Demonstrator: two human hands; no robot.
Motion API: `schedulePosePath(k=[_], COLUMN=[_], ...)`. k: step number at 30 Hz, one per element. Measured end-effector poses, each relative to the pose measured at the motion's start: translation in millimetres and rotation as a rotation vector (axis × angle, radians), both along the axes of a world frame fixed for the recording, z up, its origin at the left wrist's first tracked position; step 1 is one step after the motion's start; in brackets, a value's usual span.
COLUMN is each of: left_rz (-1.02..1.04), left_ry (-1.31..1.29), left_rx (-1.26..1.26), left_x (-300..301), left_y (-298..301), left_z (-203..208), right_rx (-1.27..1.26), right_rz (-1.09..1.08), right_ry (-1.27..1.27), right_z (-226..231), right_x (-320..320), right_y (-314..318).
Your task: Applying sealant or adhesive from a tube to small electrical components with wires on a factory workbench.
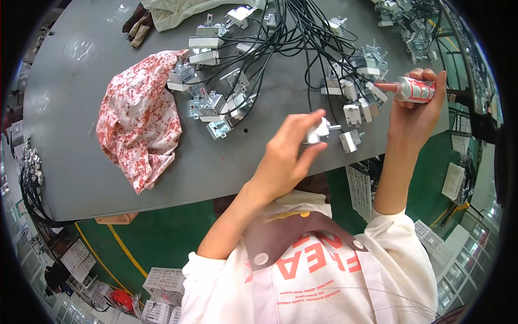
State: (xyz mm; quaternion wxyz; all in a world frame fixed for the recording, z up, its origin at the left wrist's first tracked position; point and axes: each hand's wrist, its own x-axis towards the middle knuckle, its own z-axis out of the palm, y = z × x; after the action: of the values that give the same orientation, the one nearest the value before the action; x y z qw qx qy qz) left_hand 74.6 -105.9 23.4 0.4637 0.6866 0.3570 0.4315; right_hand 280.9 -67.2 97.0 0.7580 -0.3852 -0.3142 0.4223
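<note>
My left hand [285,155] pinches a small white-and-metal cabled part [319,132] between thumb and fingers, just above the front part of the table. My right hand [414,116] is closed round a small white-and-red squeeze bottle [416,90] with a long reddish nozzle, which points left toward the parts. A similar white-and-metal part [350,141] lies near the table edge, right of my left hand. Several more such parts [353,114] sit in a cluster under the nozzle. Black cables [302,27] run from them to the far side.
On the left of the grey table [205,170] lies a crumpled red-and-white cloth [141,121]. Another group of cabled parts [208,105] is beside it. Pale fabric [178,12] and brown gloves [139,27] lie at the back. White crates [162,283] stand on the green floor.
</note>
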Motion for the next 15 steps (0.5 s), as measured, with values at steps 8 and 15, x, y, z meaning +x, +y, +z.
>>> schedulePosePath(k=[8, 15], left_rz=[0.18, 0.099], left_ry=[-0.821, -1.058], left_rx=[-0.811, -1.089], left_x=[-29.6, -40.5], left_y=[3.8, 10.8], left_z=[25.3, 22.2], right_rx=[0.25, 0.389], right_rz=[0.211, 0.526], right_ry=[-0.418, -0.806], right_z=[3.4, 16.4], right_x=[-18.2, -12.4], right_y=[18.9, 55.5])
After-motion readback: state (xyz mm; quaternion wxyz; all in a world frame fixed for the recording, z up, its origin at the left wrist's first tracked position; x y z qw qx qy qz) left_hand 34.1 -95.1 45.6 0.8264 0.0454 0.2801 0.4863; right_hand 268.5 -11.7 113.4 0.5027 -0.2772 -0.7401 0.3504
